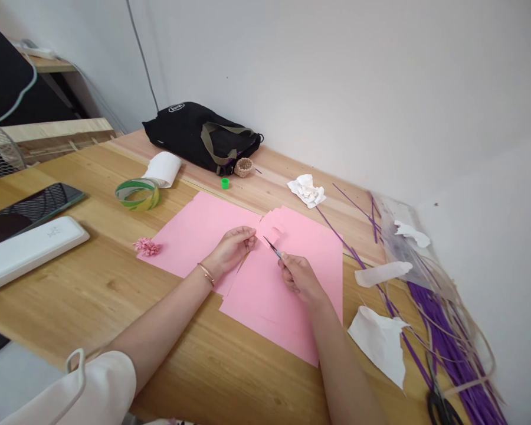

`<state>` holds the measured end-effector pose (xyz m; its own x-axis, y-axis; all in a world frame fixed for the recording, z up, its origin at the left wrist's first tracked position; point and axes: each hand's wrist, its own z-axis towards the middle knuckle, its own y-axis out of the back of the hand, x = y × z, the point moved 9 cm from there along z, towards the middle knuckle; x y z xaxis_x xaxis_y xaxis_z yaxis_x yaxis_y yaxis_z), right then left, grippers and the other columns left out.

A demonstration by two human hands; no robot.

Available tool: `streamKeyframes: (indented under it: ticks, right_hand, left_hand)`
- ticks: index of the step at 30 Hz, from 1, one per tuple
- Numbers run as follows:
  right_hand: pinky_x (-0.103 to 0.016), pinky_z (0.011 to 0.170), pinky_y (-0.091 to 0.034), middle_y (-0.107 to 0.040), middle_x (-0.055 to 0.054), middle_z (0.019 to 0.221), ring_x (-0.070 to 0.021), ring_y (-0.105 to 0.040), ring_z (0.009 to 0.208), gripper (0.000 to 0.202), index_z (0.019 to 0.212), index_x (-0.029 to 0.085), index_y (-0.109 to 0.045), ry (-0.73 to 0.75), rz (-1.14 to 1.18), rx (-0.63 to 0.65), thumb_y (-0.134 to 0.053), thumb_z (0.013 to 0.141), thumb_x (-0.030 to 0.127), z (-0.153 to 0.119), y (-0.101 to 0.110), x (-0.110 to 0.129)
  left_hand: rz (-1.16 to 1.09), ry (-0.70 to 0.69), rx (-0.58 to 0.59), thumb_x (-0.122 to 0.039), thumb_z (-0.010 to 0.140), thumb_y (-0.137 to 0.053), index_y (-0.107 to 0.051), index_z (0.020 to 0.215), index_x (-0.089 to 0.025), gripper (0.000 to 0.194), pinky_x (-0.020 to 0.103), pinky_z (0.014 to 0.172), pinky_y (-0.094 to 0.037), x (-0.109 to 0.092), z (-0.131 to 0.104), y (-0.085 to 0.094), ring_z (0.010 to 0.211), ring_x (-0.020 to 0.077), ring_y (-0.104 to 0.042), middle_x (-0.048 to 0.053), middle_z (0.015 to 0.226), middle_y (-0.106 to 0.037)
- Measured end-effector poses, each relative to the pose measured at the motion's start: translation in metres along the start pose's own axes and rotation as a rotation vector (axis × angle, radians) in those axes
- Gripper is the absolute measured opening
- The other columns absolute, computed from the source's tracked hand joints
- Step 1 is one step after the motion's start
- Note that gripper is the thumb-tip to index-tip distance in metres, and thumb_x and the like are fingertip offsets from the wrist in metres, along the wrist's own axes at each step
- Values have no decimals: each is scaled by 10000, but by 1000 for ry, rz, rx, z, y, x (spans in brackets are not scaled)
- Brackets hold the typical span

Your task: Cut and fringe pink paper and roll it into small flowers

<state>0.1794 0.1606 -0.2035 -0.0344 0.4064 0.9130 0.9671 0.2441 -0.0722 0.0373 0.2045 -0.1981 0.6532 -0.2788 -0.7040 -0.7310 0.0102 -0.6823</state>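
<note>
Closed around small scissors [278, 254], the right hand [301, 277] points the blades [271, 245] toward the upper left, at the paper piece [265, 230] the left hand [230, 249] pinches near mid-frame; it lies just beside them, over pink sheets [269, 307]

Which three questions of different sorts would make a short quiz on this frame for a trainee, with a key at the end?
1. Multiple choice: what does the right hand hold?
A) a phone
B) small scissors
C) a tape roll
2. True or false: the bracelet is on the right wrist.
3. Fill in one word: the pink pompom lies at a corner of a sheet of ____.

Key: 1 B; 2 false; 3 paper
</note>
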Motion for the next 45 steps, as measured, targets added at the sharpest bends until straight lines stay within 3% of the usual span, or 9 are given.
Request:
streamKeyframes:
  ticks: [10,13,16,21,24,28,31,36,45]
  right_hand:
    - [-207,345,-106,-245,118,383,-39,-127,338,485,636,205,-449,14,-78,-22,-525,709,679,-3,1,-1]
    - [-226,378,-185,-274,94,410,-72,-213,358,486,662,212,-459,54,-269,-205,-427,744,690,-7,17,8]
    - [-252,485,-293,-437,21,527,-124,-410,496,423,669,193,-519,167,-729,-491,-406,825,569,-18,34,31]
    - [-357,779,-405,-608,-138,994,-263,-539,953,219,908,141,-650,246,-1240,-754,-476,822,241,-29,27,57]
    - [-381,849,-426,-618,-131,1044,-254,-555,1007,261,963,165,-652,332,-907,-684,-435,852,260,-30,16,53]
    - [-350,680,-487,-656,-74,782,-201,-608,734,429,826,183,-632,278,-153,-377,-384,863,531,-26,-4,18]
    - [-298,574,-449,-598,-17,593,-144,-536,550,333,636,182,-563,265,-49,-444,-601,722,501,-38,2,4]
    - [-245,465,-354,-515,34,457,-103,-444,434,259,534,198,-487,292,-105,-521,-582,697,376,-45,12,-3]
    - [-223,450,-332,-490,46,452,-100,-434,427,237,565,198,-480,405,-80,-500,-534,736,353,-40,8,-3]
  left_hand:
    - [-161,80,-84,-118,660,-713,-596,649,-117,118,170,538,-420,4,3,9,523,51,-503,-21,544,-547]
    - [-239,119,-139,-94,710,-666,-579,673,-126,100,164,531,-442,6,4,13,526,52,-531,-9,584,-589]
    - [-277,142,-173,-79,739,-631,-567,687,-125,95,164,523,-451,7,5,15,528,55,-549,-5,588,-595]
    - [-284,166,-128,-113,685,-688,-547,673,-134,143,166,512,-435,4,2,9,530,53,-545,-16,596,-592]
    - [-166,193,42,-164,601,-765,-563,675,-137,216,180,531,-424,6,-2,-7,518,49,-521,-27,590,-584]
    - [261,248,318,-239,584,-790,-597,675,-127,241,207,552,-398,20,-14,-27,525,72,-525,0,573,-600]
    - [476,244,434,-265,599,-773,-612,688,-121,233,214,535,-376,27,-21,-34,512,79,-512,8,569,-601]
    - [659,156,384,-348,616,-756,-618,825,-142,324,233,502,-381,27,-25,-36,500,95,-504,-7,618,-594]
    - [921,-209,182,-358,666,-707,-485,540,-177,313,216,470,-264,2,-24,-42,469,72,-349,-69,480,-382]
